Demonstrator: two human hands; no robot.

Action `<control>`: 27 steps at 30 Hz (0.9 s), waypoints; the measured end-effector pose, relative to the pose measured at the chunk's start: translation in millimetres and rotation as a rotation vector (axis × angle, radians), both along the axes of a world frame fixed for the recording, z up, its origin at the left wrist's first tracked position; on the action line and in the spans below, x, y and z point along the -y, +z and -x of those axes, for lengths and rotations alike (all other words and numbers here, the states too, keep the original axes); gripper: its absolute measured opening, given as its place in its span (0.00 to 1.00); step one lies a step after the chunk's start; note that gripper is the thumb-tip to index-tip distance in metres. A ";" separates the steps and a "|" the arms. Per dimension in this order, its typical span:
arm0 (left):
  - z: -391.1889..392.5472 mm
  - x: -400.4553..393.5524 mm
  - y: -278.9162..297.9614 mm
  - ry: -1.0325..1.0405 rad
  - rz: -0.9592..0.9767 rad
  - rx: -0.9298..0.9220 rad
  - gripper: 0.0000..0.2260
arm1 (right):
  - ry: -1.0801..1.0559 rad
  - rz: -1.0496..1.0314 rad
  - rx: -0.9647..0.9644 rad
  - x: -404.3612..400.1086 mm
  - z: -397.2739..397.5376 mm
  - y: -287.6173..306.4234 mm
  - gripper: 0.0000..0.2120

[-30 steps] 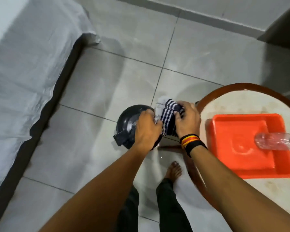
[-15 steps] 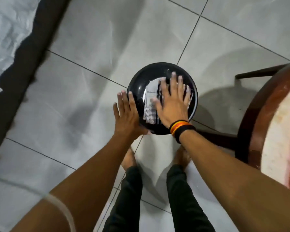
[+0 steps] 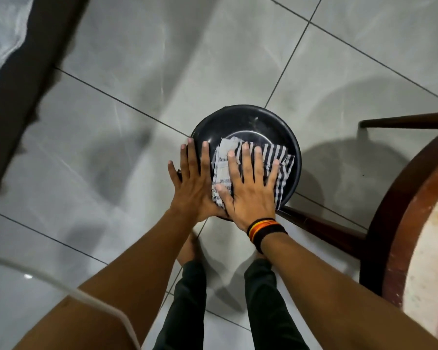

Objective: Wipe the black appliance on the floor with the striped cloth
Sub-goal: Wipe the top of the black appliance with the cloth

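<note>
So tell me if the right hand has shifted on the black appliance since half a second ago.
Yes: the right hand with the striped cloth slid toward the black appliance's near rim.

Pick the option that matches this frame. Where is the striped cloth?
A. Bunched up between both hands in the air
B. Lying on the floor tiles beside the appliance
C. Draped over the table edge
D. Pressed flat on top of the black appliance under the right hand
D: the striped cloth lies spread on the black appliance, with the right hand flat on it, fingers splayed; the left hand rests beside it.
</note>
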State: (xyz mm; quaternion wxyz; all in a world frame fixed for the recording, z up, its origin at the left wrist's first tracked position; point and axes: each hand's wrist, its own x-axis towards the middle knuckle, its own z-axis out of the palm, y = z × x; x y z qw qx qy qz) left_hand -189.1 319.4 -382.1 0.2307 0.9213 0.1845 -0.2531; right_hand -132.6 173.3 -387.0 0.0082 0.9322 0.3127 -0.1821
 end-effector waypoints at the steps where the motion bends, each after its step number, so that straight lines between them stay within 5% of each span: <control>1: -0.3 -0.4 2.3 0.015 0.022 -0.010 0.74 | 0.001 -0.016 0.002 1.7 -0.2 -0.1 0.36; 9: -5.0 -5.7 10.5 0.023 0.123 -0.110 0.78 | -0.591 -0.058 0.066 -43.8 -61.6 -4.8 0.34; 11: -4.4 -5.3 8.2 0.030 0.110 -0.112 0.78 | -0.467 -0.063 0.055 -70.2 -77.0 -6.9 0.32; 15: -4.1 -2.8 8.0 0.027 0.081 -0.138 0.78 | 0.112 -0.098 0.049 -63.5 -72.7 -3.9 0.27; 17: -4.1 -2.4 9.4 0.044 0.101 -0.120 0.78 | 0.176 -0.113 0.019 -47.9 -83.6 -3.7 0.27; 19: -4.3 -2.4 11.6 0.076 0.119 -0.114 0.79 | -0.002 -0.096 0.039 -34.8 -92.9 -6.0 0.28; 23: -6.9 -0.9 16.1 0.085 0.132 -0.138 0.79 | -0.693 -0.116 0.040 2.7 -51.1 1.5 0.31; 27: -8.6 -0.7 17.5 0.081 0.118 -0.154 0.79 | -0.719 -0.111 -0.091 14.4 7.1 10.2 0.34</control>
